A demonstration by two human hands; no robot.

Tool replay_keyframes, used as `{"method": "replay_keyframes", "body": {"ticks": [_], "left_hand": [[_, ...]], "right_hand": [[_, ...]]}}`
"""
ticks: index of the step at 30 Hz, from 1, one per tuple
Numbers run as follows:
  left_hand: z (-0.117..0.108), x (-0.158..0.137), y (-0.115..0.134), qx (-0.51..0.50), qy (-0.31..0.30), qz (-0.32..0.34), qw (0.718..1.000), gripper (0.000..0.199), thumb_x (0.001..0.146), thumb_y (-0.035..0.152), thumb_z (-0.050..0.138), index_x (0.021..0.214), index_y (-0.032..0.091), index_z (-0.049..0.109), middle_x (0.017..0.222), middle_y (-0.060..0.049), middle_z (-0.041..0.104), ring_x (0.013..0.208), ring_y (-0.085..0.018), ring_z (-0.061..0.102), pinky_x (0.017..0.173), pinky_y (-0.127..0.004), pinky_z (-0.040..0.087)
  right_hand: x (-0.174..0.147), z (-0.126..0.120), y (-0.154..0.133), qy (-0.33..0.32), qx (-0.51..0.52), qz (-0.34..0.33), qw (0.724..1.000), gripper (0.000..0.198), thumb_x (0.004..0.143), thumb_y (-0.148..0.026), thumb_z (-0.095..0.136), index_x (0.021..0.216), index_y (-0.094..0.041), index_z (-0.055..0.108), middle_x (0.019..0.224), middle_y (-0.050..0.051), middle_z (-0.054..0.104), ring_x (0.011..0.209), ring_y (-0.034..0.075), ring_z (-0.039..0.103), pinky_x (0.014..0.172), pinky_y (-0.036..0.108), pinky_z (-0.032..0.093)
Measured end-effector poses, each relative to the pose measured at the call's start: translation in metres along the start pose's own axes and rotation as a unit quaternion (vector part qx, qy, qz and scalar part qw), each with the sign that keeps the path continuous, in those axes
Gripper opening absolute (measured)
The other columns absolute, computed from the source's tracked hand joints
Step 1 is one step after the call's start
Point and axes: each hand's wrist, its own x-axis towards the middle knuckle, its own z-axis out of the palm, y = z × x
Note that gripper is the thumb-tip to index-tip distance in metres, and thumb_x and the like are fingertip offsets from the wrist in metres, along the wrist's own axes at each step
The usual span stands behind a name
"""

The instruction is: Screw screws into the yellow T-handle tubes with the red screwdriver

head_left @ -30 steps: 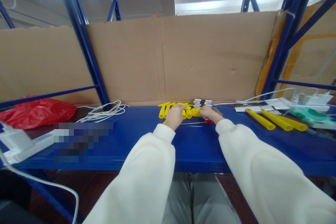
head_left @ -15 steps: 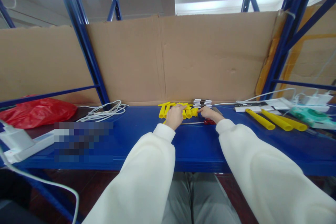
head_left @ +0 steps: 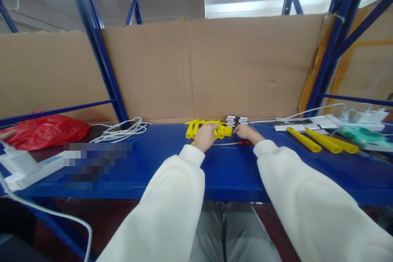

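Observation:
Several yellow plastic pieces (head_left: 189, 132), some tube-shaped with a crossbar at the far end, lie in a row by the cardboard wall. My left hand (head_left: 205, 136) is over the middle of this row, its fingers bent inward among the pieces. What it grips is hidden. A ribbed yellow piece (head_left: 227, 131) lies at the row's right end. Just right of it is my right hand (head_left: 245, 132), fingers curled and closed, with anything in them too small to make out. Under that hand a screwdriver (head_left: 244, 143) with a red handle lies with its shaft pointing left.
Behind my hands stands a stack of white and dark strips (head_left: 237, 120). Long yellow tubes (head_left: 307, 141) and a green item (head_left: 364, 135) lie right. At left are coiled white cable (head_left: 123, 130), a red bag (head_left: 52, 131), a power strip (head_left: 39, 172) and another person's hand (head_left: 8, 134).
My right hand has drawn slightly right, off the ribbed yellow piece. My left hand stays nearly still. Another person's hand has appeared at the far left edge.

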Motion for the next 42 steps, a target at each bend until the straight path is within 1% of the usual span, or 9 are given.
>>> {"method": "replay_keyframes", "body": {"ticks": [4, 8, 11, 13, 17, 27, 35, 39, 42], "left_hand": [[0.004, 0.001, -0.003, -0.019, 0.006, 0.024, 1.0, 0.047, 0.086, 0.001, 0.054, 0.122, 0.024, 0.076, 0.13, -0.006, 0.072, 0.12, -0.021, 0.067, 0.111, -0.038, 0.049], [0.007, 0.002, -0.006, -0.032, -0.001, 0.055, 0.998, 0.05, 0.085, -0.001, 0.052, 0.122, 0.022, 0.075, 0.129, -0.006, 0.072, 0.121, -0.021, 0.067, 0.11, -0.037, 0.05], [0.007, 0.003, -0.006, -0.034, -0.007, 0.064, 0.997, 0.049, 0.085, -0.002, 0.052, 0.121, 0.021, 0.076, 0.129, -0.007, 0.073, 0.12, -0.022, 0.068, 0.108, -0.038, 0.051], [0.007, 0.003, -0.006, -0.034, -0.011, 0.07, 0.997, 0.048, 0.084, -0.003, 0.053, 0.119, 0.021, 0.076, 0.128, -0.007, 0.073, 0.119, -0.022, 0.068, 0.108, -0.037, 0.051], [0.007, 0.003, -0.006, -0.036, -0.014, 0.08, 0.996, 0.047, 0.083, -0.003, 0.056, 0.118, 0.021, 0.077, 0.125, -0.007, 0.074, 0.117, -0.022, 0.069, 0.109, -0.038, 0.051], [0.008, 0.004, -0.007, -0.042, -0.021, 0.087, 0.995, 0.046, 0.083, -0.002, 0.058, 0.118, 0.021, 0.077, 0.126, -0.008, 0.074, 0.118, -0.022, 0.069, 0.111, -0.04, 0.05], [0.005, 0.0, -0.002, -0.019, -0.027, 0.074, 0.997, 0.054, 0.086, 0.001, 0.055, 0.132, 0.025, 0.069, 0.145, -0.007, 0.062, 0.131, -0.023, 0.061, 0.113, -0.04, 0.047], [0.002, -0.003, 0.002, -0.003, -0.04, 0.061, 0.997, 0.052, 0.089, 0.005, 0.056, 0.131, 0.033, 0.07, 0.146, -0.004, 0.061, 0.131, -0.024, 0.061, 0.113, -0.044, 0.047], [0.003, -0.002, 0.002, -0.029, -0.04, 0.077, 0.996, 0.047, 0.092, 0.01, 0.057, 0.13, 0.033, 0.07, 0.145, -0.003, 0.062, 0.13, -0.024, 0.061, 0.114, -0.045, 0.046]], "right_hand": [[-0.003, -0.006, 0.005, 0.037, -0.023, -0.013, 0.999, 0.022, 0.075, -0.006, 0.061, 0.077, -0.019, 0.079, 0.093, 0.009, 0.08, 0.097, 0.024, 0.073, 0.084, 0.027, 0.053], [-0.01, -0.007, -0.002, 0.099, 0.191, 0.001, 0.976, 0.021, 0.08, -0.004, 0.056, 0.083, -0.017, 0.073, 0.066, 0.003, 0.07, 0.06, 0.013, 0.064, 0.057, 0.021, 0.048], [-0.021, -0.007, -0.014, 0.057, 0.373, 0.023, 0.926, 0.011, 0.085, -0.01, 0.059, 0.087, -0.016, 0.067, 0.054, -0.004, 0.06, 0.038, 0.008, 0.046, 0.04, 0.018, 0.035], [-0.03, -0.006, -0.021, -0.008, 0.42, 0.014, 0.907, 0.006, 0.089, -0.016, 0.061, 0.085, -0.017, 0.065, 0.055, -0.003, 0.062, 0.038, 0.008, 0.047, 0.038, 0.017, 0.035], [-0.041, -0.003, -0.03, -0.116, 0.43, -0.013, 0.896, 0.019, 0.093, -0.031, 0.065, 0.08, -0.017, 0.064, 0.056, 0.001, 0.066, 0.042, 0.008, 0.052, 0.038, 0.016, 0.036], [-0.043, -0.001, -0.035, -0.104, 0.44, -0.042, 0.891, 0.022, 0.079, -0.022, 0.069, 0.061, -0.018, 0.057, 0.049, -0.003, 0.057, 0.039, 0.007, 0.044, 0.037, 0.018, 0.03], [-0.034, -0.01, -0.029, 0.049, 0.523, 0.005, 0.851, 0.028, 0.076, -0.013, 0.062, 0.057, -0.021, 0.044, 0.041, -0.007, 0.041, 0.035, 0.005, 0.031, 0.034, 0.017, 0.02], [-0.029, -0.023, -0.016, 0.204, 0.581, 0.076, 0.784, 0.032, 0.078, -0.011, 0.058, 0.061, -0.024, 0.035, 0.04, -0.011, 0.03, 0.035, 0.004, 0.024, 0.032, 0.015, 0.017], [-0.027, -0.028, -0.007, 0.268, 0.605, 0.126, 0.739, 0.031, 0.078, -0.01, 0.057, 0.064, -0.025, 0.033, 0.041, -0.012, 0.028, 0.036, 0.005, 0.024, 0.031, 0.015, 0.018]]}}
